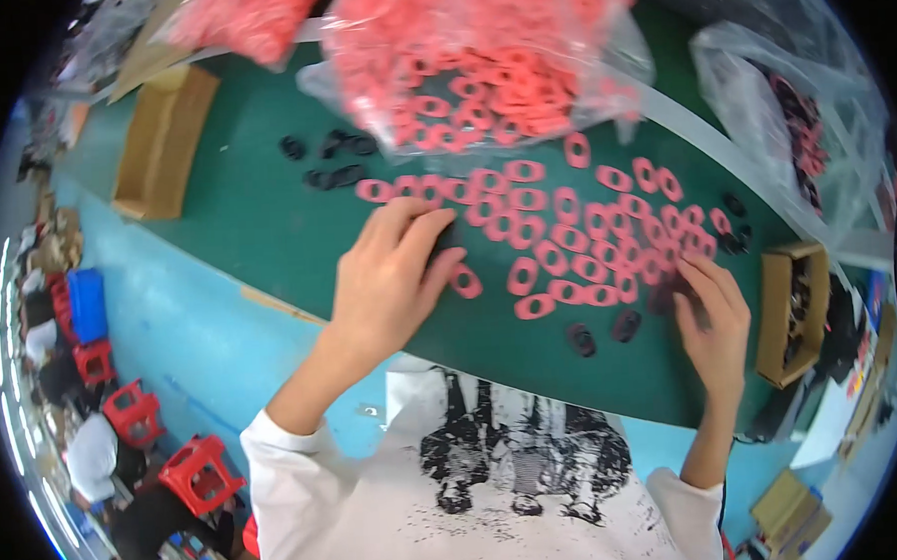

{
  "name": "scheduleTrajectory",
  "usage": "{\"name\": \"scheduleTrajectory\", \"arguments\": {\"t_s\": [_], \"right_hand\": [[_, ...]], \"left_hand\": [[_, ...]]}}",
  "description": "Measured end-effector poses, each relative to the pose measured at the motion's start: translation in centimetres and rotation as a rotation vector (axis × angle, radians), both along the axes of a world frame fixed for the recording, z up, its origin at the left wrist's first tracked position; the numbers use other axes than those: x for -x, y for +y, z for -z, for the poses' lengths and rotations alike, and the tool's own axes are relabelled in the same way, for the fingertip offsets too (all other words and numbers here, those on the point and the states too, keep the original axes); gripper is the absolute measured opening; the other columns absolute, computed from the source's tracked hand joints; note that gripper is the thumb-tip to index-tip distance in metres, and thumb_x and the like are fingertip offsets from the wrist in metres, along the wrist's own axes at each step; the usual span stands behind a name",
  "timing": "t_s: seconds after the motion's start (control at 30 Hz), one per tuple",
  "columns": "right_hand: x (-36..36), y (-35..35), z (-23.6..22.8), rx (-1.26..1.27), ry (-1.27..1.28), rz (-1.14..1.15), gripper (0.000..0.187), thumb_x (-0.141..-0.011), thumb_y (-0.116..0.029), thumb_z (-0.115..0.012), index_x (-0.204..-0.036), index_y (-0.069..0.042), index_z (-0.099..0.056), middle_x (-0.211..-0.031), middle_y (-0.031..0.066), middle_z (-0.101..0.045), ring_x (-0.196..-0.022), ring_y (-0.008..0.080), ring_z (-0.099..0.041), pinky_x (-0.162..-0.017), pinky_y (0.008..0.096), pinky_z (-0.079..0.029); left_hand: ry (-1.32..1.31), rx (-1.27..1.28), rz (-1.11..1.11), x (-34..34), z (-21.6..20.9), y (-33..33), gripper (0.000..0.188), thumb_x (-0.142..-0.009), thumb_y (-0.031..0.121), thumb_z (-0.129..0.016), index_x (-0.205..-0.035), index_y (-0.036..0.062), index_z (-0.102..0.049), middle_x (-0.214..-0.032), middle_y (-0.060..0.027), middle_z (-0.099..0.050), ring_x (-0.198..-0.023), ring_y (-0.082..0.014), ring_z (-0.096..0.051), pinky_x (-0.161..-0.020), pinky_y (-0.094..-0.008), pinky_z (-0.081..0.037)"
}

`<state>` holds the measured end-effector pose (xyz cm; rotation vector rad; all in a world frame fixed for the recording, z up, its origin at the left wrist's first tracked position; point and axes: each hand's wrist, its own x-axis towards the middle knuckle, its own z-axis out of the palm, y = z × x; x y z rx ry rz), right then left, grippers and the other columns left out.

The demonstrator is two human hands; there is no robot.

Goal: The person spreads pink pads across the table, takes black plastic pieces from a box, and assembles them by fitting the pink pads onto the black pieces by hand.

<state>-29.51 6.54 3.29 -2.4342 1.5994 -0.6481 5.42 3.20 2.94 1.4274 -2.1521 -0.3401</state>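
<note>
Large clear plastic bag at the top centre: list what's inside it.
Inside the clear plastic bag are many pink oval rings, plainest near its lower edge. Farther up, they blur into a pink mass; whatever lies beneath the top layer is covered.

Factory workshop, with green worktable (249, 184), bulk bag of pink parts (483, 38), red stools (198, 457).

No words, numbers or signs can be read. On the white shirt (344, 525) at the near edge, only a black printed picture (526, 452) can be made out; on the cardboard box (167, 142) at left, any marking is perhaps too small.
</note>
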Motion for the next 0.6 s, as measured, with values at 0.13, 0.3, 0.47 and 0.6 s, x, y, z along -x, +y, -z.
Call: {"name": "scheduleTrajectory", "arguments": {"t_s": [0.13,0.3,0.47,0.6], "right_hand": [[-0.5,0.7,0.7,-0.157,-0.208,0.11,0.04,-0.074,0.012,-0.065,-0.112,-0.001,-0.064,-0.118,0.0115,-0.062,-0.068,0.0139,-0.056,-0.059,0.0243,-0.046],[-0.1,0.6,0.6,-0.24,-0.244,0.154,0.037,-0.071,0.012,-0.064,-0.106,-0.001,-0.06,-0.116,0.0103,-0.06,-0.06,0.012,-0.047,-0.056,0.0244,-0.041],[-0.4,0.9,0.5,-0.176,-0.195,0.161,0.037,-0.074,0.011,-0.064,-0.109,-0.001,-0.061,-0.116,0.0109,-0.061,-0.061,0.0111,-0.049,-0.055,0.0245,-0.041],[-1.2,0.8,0.6,-0.202,-0.233,0.187,0.036,-0.075,0.011,-0.066,-0.109,-0.001,-0.062,-0.114,0.0086,-0.063,-0.063,0.0127,-0.05,-0.053,0.0251,-0.04]], "left_hand": [[0.191,0.01,-0.252,-3.7,-0.8,-0.3,0.02,-0.08,-0.001,-0.068,-0.1,0.0025,-0.065,-0.098,-0.0109,-0.063,-0.086,-0.0282,-0.064,-0.068,-0.0347,-0.052],[0.017,0.016,-0.38,-10.2,0.1,-2.7,0.022,-0.08,-0.003,-0.066,-0.101,0.004,-0.066,-0.107,-0.0088,-0.062,-0.089,-0.0253,-0.063,-0.067,-0.0343,-0.051],[-0.17,0.111,-0.064,-10.8,0.4,-4.1,0.027,-0.08,0.004,-0.07,-0.107,0.0053,-0.066,-0.103,-0.0078,-0.058,-0.092,-0.0273,-0.059,-0.075,-0.0385,-0.051],[-0.144,-0.023,-0.156,-10.7,0.5,-3.6,0.023,-0.084,0.006,-0.069,-0.107,0.0051,-0.065,-0.099,-0.0099,-0.057,-0.085,-0.0292,-0.06,-0.073,-0.0386,-0.051]]}}
